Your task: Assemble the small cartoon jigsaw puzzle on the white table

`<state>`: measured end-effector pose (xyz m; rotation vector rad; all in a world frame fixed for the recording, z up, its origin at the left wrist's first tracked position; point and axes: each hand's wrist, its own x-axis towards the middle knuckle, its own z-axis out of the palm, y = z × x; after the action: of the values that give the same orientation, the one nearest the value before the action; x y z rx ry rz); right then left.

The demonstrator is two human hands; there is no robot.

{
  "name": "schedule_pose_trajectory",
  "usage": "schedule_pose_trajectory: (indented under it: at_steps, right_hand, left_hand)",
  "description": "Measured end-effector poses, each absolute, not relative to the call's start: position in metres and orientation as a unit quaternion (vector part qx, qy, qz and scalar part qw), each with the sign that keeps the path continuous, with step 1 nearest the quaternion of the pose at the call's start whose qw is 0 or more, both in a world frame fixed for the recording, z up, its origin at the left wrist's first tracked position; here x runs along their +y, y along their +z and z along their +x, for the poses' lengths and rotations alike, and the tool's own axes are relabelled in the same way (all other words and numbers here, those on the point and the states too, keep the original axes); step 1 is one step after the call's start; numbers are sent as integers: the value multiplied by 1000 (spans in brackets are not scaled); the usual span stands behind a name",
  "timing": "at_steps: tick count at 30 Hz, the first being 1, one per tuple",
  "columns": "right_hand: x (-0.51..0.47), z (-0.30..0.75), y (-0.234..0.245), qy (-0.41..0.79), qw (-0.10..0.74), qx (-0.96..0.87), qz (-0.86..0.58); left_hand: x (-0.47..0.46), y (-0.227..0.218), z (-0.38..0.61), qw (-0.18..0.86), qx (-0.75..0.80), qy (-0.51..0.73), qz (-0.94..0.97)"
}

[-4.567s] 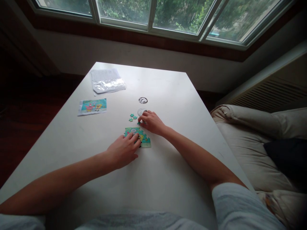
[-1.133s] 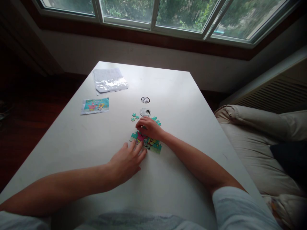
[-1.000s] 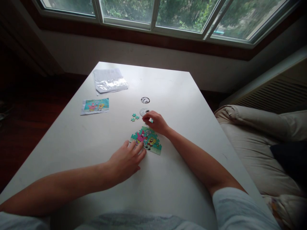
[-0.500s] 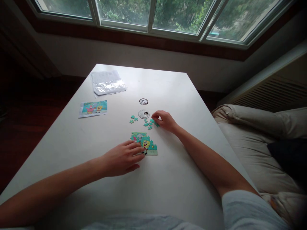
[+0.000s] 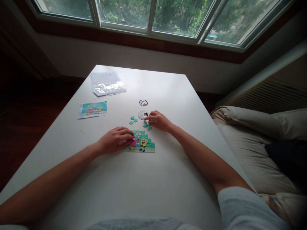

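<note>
A partly joined jigsaw puzzle [image 5: 143, 145] with cartoon figures lies on the white table, its upper right side stepped and uneven. My left hand [image 5: 117, 139] grips the puzzle's left end, fingers bent over it and hiding that edge. Just beyond the puzzle, loose teal jigsaw pieces [image 5: 149, 127] lie under and beside my right hand [image 5: 160, 121]. That hand is open, its index finger stretched out to the left over the pieces; nothing shows in its fingers. A smaller group of loose pieces [image 5: 131, 122] rests farther left.
A printed picture sheet [image 5: 93, 109] with the same characters lies at the left of the white table [image 5: 120, 191]. Behind it are papers in a clear plastic sleeve [image 5: 107, 83]. Two round inserts [image 5: 143, 103] sit in the tabletop. A beige sofa [image 5: 242, 140] stands at the right.
My left hand has moved back and left to the puzzle's left end, and the puzzle has shifted slightly away and left. My right hand has slid left across the loose pieces, its fingers now extended.
</note>
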<state>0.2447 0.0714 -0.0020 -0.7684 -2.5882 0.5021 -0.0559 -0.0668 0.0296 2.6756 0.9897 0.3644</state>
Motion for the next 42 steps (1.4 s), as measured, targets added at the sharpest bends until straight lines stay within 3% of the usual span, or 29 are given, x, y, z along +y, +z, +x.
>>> schedule_pose_trajectory:
  at_steps: [9,25,42]
  right_hand:
    - [75,245,-3,152,186,-933,-267]
    - [62,248,7,123,180,-925,-311]
    - [20,264,3,115,181,-942,-260]
  left_hand:
    - [-67,15,-56,104,334,185,919]
    - [-69,9,-51,98,345,199,912]
    - [-72,9,-47,81,381,200,899]
